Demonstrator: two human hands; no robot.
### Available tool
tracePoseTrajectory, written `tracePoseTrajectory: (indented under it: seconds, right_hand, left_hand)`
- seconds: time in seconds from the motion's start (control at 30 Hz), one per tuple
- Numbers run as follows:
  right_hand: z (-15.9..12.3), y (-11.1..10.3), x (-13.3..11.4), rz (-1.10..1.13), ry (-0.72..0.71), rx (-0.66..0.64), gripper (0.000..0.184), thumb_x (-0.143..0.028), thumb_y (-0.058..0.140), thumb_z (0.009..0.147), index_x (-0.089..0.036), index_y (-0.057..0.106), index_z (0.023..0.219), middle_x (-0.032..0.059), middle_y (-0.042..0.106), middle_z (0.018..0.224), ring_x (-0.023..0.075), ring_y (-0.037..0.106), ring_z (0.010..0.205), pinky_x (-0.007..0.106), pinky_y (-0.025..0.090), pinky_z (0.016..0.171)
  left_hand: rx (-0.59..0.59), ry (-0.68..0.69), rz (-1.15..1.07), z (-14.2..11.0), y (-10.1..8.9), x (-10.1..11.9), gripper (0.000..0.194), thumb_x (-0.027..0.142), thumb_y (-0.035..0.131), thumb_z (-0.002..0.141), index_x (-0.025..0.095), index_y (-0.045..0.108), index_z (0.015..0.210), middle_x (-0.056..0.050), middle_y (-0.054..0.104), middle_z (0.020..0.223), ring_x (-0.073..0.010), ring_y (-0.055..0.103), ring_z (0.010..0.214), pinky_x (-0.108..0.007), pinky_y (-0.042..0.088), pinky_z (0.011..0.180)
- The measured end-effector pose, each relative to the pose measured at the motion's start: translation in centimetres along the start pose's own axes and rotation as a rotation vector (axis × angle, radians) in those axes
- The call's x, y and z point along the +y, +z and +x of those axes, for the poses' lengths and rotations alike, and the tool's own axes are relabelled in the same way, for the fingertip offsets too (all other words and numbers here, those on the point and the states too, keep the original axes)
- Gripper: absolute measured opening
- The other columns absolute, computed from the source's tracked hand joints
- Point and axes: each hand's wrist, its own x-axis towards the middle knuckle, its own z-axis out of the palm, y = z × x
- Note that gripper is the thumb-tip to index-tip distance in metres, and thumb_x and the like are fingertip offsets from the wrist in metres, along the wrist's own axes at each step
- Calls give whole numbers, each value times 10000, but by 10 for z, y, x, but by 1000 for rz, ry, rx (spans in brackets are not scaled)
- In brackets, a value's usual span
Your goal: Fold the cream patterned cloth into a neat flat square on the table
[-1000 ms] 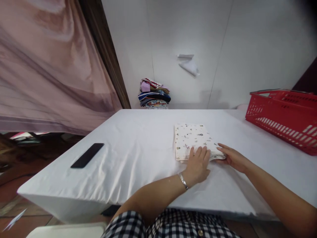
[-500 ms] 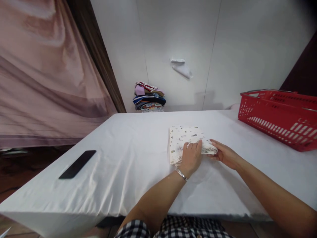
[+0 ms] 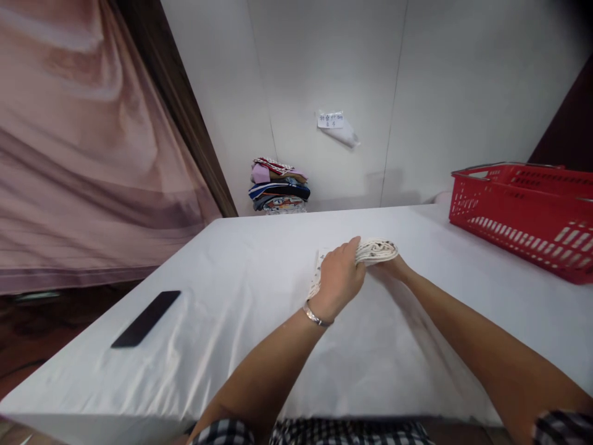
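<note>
A white folded cloth (image 3: 376,250) with small printed motifs is rolled over at its right side, its layered edge raised towards me. Its left part lies on the white-covered table (image 3: 250,266). My left hand (image 3: 340,272), with a silver bracelet at the wrist, wraps over the cloth, thumb along the near side and fingers over the top. Behind and under the rolled end is my right hand (image 3: 393,267), supporting it; most of its fingers are hidden by the cloth.
A black phone-like slab (image 3: 147,318) lies at the table's left. The red plastic basket (image 3: 523,213) stands at the right. Beyond the far edge is a stack of folded clothes (image 3: 279,188) against the wall. A paper sign (image 3: 330,120) hangs above.
The cloth's right side has been lifted and rolled over to the left. My left hand has closed round it, and my right hand has moved behind and beneath it.
</note>
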Motion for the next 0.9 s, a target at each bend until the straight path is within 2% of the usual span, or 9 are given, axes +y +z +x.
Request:
tracePoseTrajectory:
  seconds: [0.13,0.23,0.33,0.43,0.57,0.63,0.7,0.77,0.9]
  right_hand:
    - [9,-11,7,13,55,-7,414,-393,685,607,-185,656,964,52,678,1046,274,586,1018,417,435,922]
    - [5,-41,-4,-3,93,-23,360,-444,676,634,-186,653,884,25,685,896,225,605,887,356,466,834]
    - [0,-84,-40,-57,81,-20,366,-466,708,634,-195,653,873,25,672,829,193,603,771,299,473,716]
    - [-1,-131,-86,-93,89,6,343,-462,736,633,-222,666,868,32,675,859,179,603,757,275,470,670]
    - [18,-172,-120,-54,181,-129,399,-441,749,642,-260,671,988,75,689,1003,204,641,838,285,495,698]
    - [35,-172,-116,-89,243,-202,466,-441,748,641,-256,658,1059,101,694,1017,217,654,839,300,499,714]
    - [54,-155,-97,-177,292,-265,499,-449,740,634,-223,661,1072,119,707,959,228,661,806,305,498,696]
    - [70,-125,-69,-246,312,-357,454,-447,724,627,-188,685,999,124,714,895,243,660,810,301,497,682]
    - [91,-62,-10,-514,315,-292,290,-384,731,586,-179,712,791,121,711,854,271,653,823,313,499,685]
  left_hand:
    - [44,-77,-164,8,-28,-9,486,139,517,768,271,529,1236,-6,646,1150,-203,588,1029,-299,445,866]
    - [69,-135,-356,15,-49,-20,436,128,525,758,279,583,1163,12,682,1039,-189,617,943,-287,464,817]
    - [105,-184,-638,24,-67,-30,386,147,573,739,230,614,1113,-9,683,1021,-187,620,925,-288,470,814]
    - [67,-319,-962,31,-80,-39,342,153,628,694,168,624,1036,-34,687,943,-178,632,819,-296,492,757]
    - [-67,-569,-1318,34,-76,-55,282,150,663,670,129,606,945,-58,676,804,-170,627,665,-301,514,629]
    - [-126,-692,-1405,33,-59,-68,250,139,673,667,118,607,907,-69,669,766,-178,629,645,-309,522,606]
    - [-161,-842,-1416,32,-32,-85,184,128,669,680,111,611,853,-62,654,709,-169,620,612,-306,526,596]
    - [-167,-1035,-1318,30,0,-104,92,125,657,708,101,609,784,-50,626,635,-155,602,573,-301,526,602]
    - [-143,-1252,-1111,29,55,-141,79,93,677,685,90,599,698,-57,607,597,-184,610,595,-324,524,622]
